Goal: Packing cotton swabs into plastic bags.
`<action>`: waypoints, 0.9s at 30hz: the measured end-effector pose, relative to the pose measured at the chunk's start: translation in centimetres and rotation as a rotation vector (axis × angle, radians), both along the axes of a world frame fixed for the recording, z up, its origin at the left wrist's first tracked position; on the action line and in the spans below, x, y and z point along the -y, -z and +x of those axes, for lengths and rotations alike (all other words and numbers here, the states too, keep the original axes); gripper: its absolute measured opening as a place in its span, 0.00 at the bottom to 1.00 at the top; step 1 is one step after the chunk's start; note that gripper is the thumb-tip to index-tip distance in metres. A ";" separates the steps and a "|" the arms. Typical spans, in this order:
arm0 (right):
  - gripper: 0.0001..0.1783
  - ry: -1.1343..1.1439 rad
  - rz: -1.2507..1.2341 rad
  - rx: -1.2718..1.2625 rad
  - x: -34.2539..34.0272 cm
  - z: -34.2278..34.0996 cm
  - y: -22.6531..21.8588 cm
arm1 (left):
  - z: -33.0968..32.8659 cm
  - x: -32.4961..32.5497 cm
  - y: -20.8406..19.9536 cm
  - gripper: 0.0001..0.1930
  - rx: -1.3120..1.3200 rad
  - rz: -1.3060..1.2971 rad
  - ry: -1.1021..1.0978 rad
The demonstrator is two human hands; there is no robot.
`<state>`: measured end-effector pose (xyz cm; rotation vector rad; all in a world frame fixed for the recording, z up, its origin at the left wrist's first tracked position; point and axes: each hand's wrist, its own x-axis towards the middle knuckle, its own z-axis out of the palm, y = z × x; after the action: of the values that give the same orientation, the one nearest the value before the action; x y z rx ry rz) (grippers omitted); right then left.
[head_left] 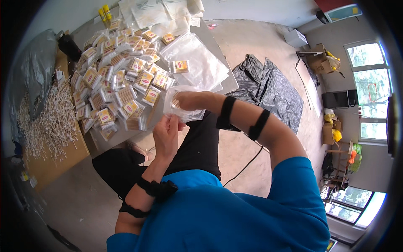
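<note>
A clear plastic bag (pixel 183 113) hangs at the table's near edge. My left hand (pixel 167 133) pinches the bag's lower rim between thumb and fingers. My right hand (pixel 187 101) reaches into the bag's mouth, its fingers partly hidden by the film. At those fingertips a cotton swab packet (pixel 175 101) shows faintly through the plastic. Beside the bag, a large heap of cotton swab packets (pixel 126 96) covers the table. One separate packet (pixel 179 66) lies on a stack of flat clear bags (pixel 199 54) just beyond my right hand.
Loose cotton swabs (pixel 50 122) are piled on a wooden surface (pixel 58 166) at the left, by a grey plastic sheet (pixel 37 67). A black bottle (pixel 68 45) and two yellow tubes (pixel 105 13) stand farther back. A black plastic sheet (pixel 268 88) lies on the floor at right.
</note>
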<state>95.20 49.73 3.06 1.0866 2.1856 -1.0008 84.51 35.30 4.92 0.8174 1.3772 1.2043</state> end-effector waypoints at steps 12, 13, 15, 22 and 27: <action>0.34 0.906 0.649 -0.615 7.8 7.0 -6.7 | -1.8 0.9 -0.1 0.10 -0.170 -0.006 0.140; 0.37 0.922 0.625 -0.551 8.5 6.8 -5.9 | -1.7 0.8 -0.1 0.10 -0.188 -0.020 0.149; 0.34 0.945 0.583 -0.510 8.3 6.0 -4.9 | -1.8 0.6 0.0 0.10 -0.210 -0.038 0.167; 0.21 1.016 0.436 -0.667 5.9 5.7 -4.3 | -3.1 -2.3 -2.0 0.10 -0.226 0.037 0.133; 0.21 0.997 0.406 -0.659 7.0 6.4 -4.6 | -3.3 -2.2 -2.3 0.11 -0.260 0.017 0.162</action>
<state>101.57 42.70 7.66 2.4623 2.3779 -1.4976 81.19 37.52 7.27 1.1065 1.4784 1.0109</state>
